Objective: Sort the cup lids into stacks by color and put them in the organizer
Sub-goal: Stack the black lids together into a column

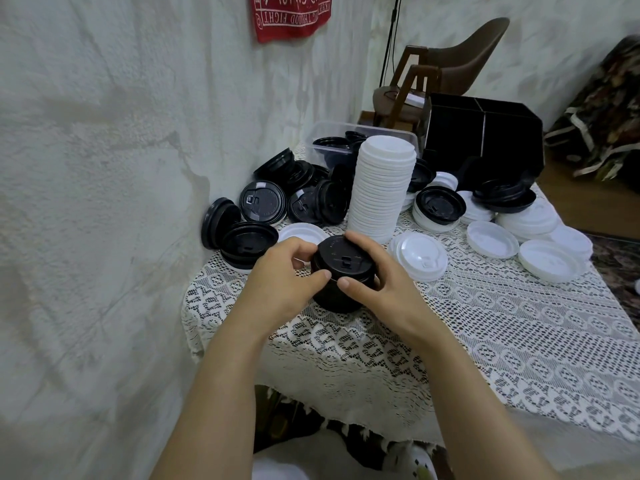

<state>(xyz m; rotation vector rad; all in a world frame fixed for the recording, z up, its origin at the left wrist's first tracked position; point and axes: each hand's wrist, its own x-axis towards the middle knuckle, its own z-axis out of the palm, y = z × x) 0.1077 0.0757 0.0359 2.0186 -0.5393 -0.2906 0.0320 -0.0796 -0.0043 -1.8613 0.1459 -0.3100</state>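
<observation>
Both forearms reach forward — left hand [282,271] and right hand [375,271] curl round a short stack of black plastic cup lids [337,282] standing on the lace-covered surface [485,323].

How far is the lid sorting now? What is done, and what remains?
Done: one tall white stack stands upright. In hand: the left hand and right hand grip a short black stack. Left: many loose black lids on the left, loose white lids on the right, more black ones in the clear tub. No lids show in the black organizer yet.
</observation>
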